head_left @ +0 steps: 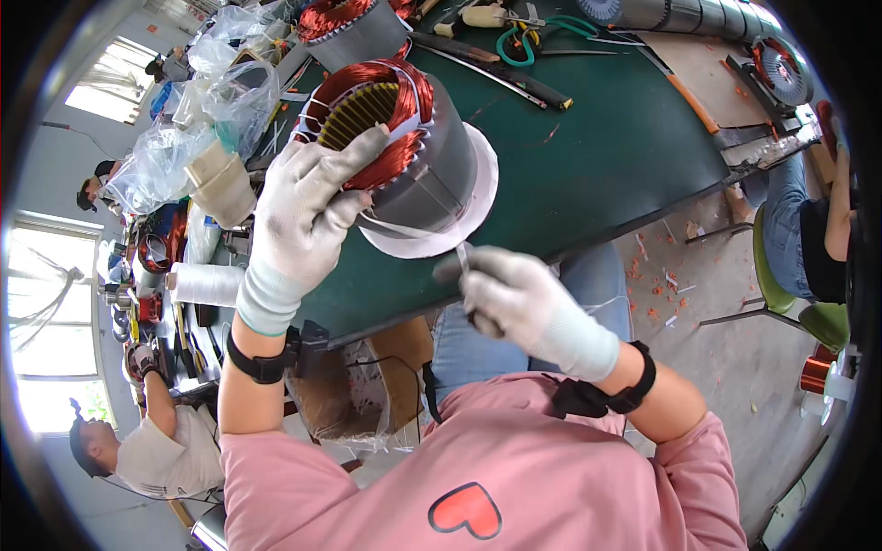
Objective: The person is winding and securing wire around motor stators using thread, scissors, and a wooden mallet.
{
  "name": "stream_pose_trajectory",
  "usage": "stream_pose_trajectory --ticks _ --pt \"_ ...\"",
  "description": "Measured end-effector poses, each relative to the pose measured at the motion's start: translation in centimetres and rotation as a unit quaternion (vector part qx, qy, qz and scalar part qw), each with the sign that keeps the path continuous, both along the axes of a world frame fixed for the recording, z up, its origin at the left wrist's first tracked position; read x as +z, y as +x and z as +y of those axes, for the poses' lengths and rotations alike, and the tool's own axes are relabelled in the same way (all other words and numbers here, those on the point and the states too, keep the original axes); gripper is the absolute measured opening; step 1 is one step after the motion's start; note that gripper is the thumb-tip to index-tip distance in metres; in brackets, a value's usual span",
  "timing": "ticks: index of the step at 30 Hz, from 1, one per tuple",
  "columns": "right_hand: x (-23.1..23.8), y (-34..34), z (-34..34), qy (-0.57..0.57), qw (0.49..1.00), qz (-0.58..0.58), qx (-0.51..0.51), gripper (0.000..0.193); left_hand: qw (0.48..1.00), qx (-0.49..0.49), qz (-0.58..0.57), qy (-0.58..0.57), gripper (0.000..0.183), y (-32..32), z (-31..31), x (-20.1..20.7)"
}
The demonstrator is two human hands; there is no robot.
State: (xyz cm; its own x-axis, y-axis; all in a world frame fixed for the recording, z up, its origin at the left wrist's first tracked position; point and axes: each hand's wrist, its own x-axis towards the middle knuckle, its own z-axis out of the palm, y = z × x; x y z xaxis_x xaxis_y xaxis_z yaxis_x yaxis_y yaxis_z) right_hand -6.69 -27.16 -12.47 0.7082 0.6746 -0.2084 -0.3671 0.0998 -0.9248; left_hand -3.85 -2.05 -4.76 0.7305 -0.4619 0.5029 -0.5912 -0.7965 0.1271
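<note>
A grey motor stator (446, 147) with red copper windings (418, 96) and yellow slot liners stands on a white round base (482, 184) on the dark green table. My left hand (294, 207), in a white glove, grips the near side of the windings, with a finger laid across their rim. From beneath its fingertips a flat white lacing cord (413, 230) runs past the stator's side toward my right hand (524, 298). That gloved hand is closed on the cord in front of the table edge, its fingertips blurred. A thin loose length of cord trails beyond it.
A white thread spool (204, 284) stands left of my left wrist. Beyond the stator lie green-handled scissors (510, 46), a utility knife (542, 89) and another stator (363, 41). Plastic bags (234, 101) crowd the left side. Co-workers sit at far left and right.
</note>
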Motion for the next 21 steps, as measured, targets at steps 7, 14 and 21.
stream_pose_trajectory --ticks 7,14,21 --pt "2.7 4.6 1.4 0.184 0.966 0.149 0.104 0.032 0.981 -0.007 0.185 -0.059 0.058 1.5 0.6 2.7" --pt "2.0 5.6 4.2 -0.149 0.906 -0.370 -0.141 0.025 0.948 -0.063 0.210 0.231 0.034 6.8 0.9 7.5" --pt "3.5 3.6 1.1 0.304 0.951 -0.024 -0.052 0.048 0.986 -0.106 -0.047 0.118 0.024 0.6 -1.6 11.4"
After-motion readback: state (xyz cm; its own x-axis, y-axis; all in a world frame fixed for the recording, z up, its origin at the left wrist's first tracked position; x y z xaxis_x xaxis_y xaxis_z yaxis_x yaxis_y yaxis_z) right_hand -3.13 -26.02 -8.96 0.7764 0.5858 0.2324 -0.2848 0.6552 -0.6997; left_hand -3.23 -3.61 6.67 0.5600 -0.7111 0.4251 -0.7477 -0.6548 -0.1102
